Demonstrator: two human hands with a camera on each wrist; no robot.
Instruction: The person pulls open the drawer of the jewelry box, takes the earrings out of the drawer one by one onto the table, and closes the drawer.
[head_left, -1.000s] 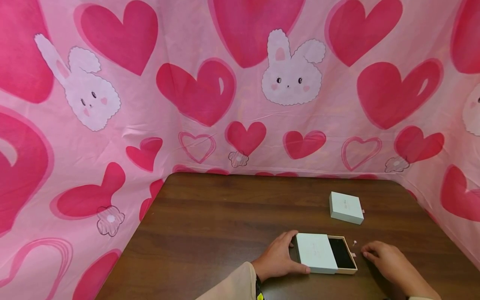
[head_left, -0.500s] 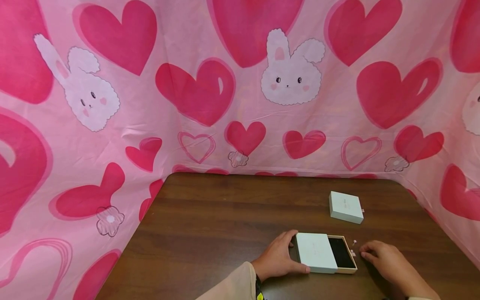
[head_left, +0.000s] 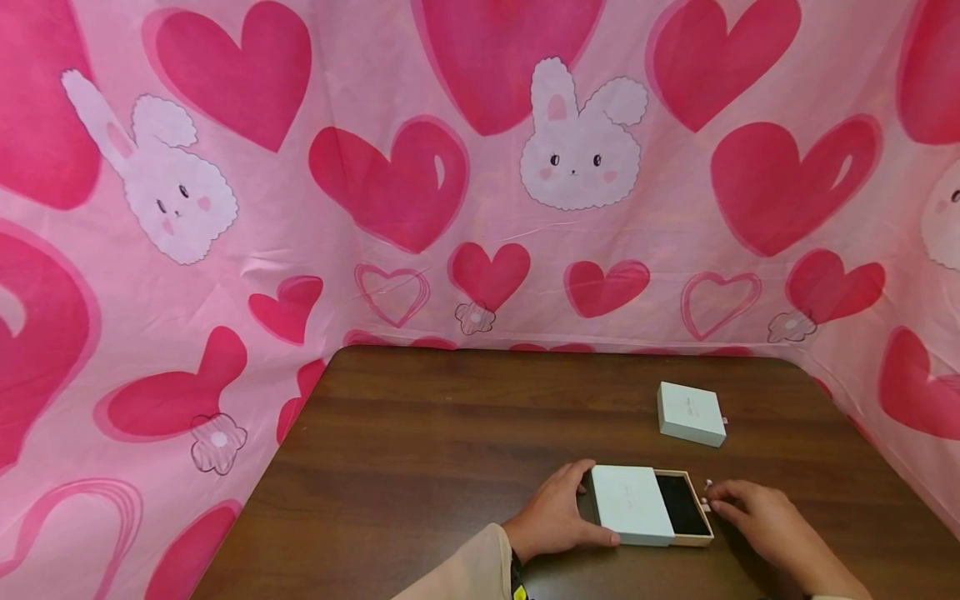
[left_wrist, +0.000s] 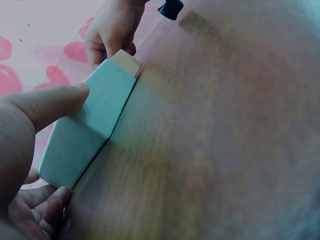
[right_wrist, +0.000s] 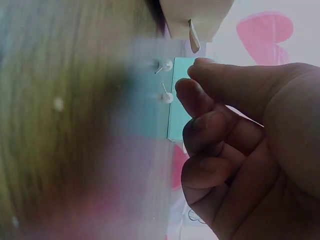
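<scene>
My left hand (head_left: pixel 555 512) grips a pale mint slide-out jewellery box (head_left: pixel 632 506), thumb along its near side and fingers round its left end. The box's drawer (head_left: pixel 710 525) is partly pulled out to the right, showing a black lining and a small ribbon tab (right_wrist: pixel 194 39). Two pearl stud earrings lie on the table by the drawer: one stud (right_wrist: pixel 167 65) is closer to the tab, the other stud (right_wrist: pixel 167 97) farther from it. Beside them, my right hand (head_left: pixel 757 508) has its thumb and index finger slightly apart, the other fingers curled, nothing between them.
A second mint box (head_left: pixel 692 414), closed, stands farther back on the brown wooden table (head_left: pixel 450 450). Pink cloth (head_left: pixel 577 250) with hearts and rabbits hangs behind and along both sides of the table.
My right hand has moved left toward the drawer and the stud earrings, and its thumb and index finger have parted. The left hand and the box have stayed in place.
</scene>
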